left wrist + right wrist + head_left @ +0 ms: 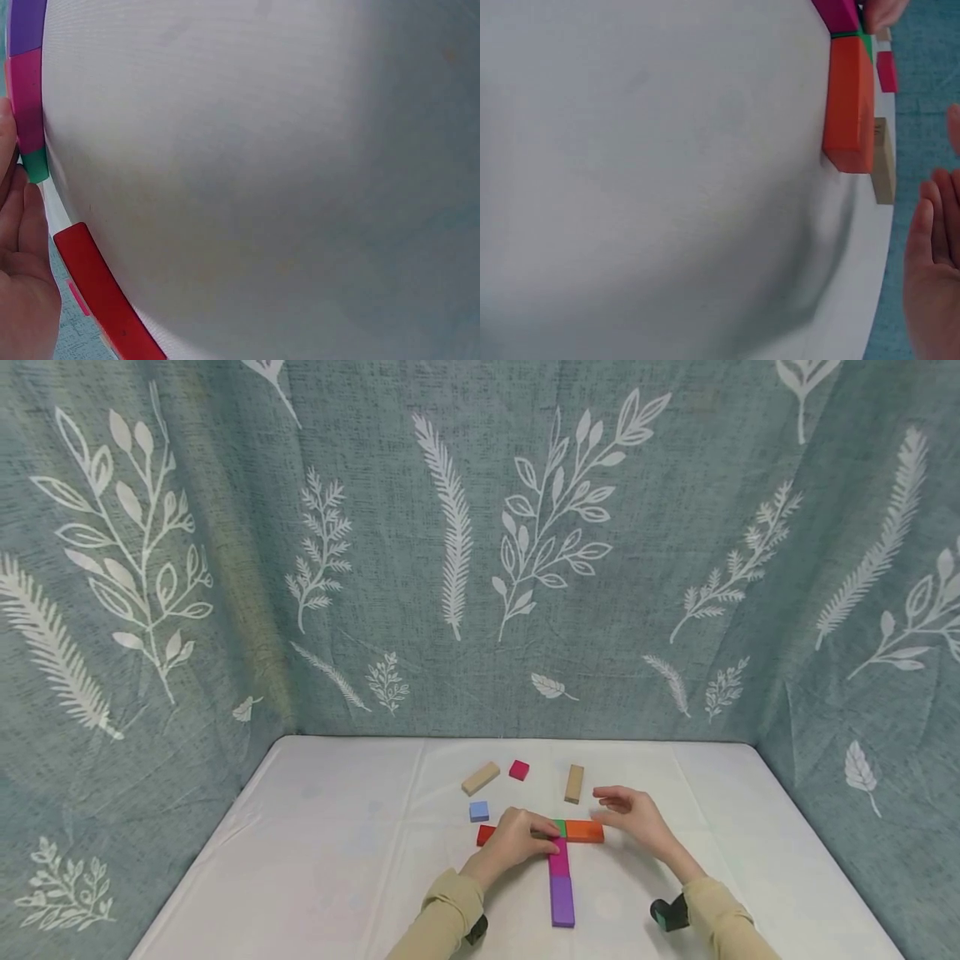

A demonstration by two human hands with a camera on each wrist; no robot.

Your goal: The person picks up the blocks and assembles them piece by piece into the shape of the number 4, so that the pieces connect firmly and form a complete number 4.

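My left hand [517, 837] is at the joint of a row of coloured blocks, finger and thumb pinching the small green block [34, 165]. The thumb overlaps the magenta block [559, 860], which runs toward me from the green one. A purple block [562, 902] continues that line at its near end. The orange block [847, 105] extends to the right from the green one. My right hand [633, 817] hovers just past the orange block's right end, fingers extended and holding nothing. A red block [109, 292] lies left of the green one, partly hidden behind my left hand in the head view.
Beyond the row lie a small blue block [478, 812], a wooden block [481, 778], a small crimson block [519, 770] and another wooden block [574, 783]. The white-covered table [330, 843] ends at a patterned teal curtain [480, 568] on the back and sides.
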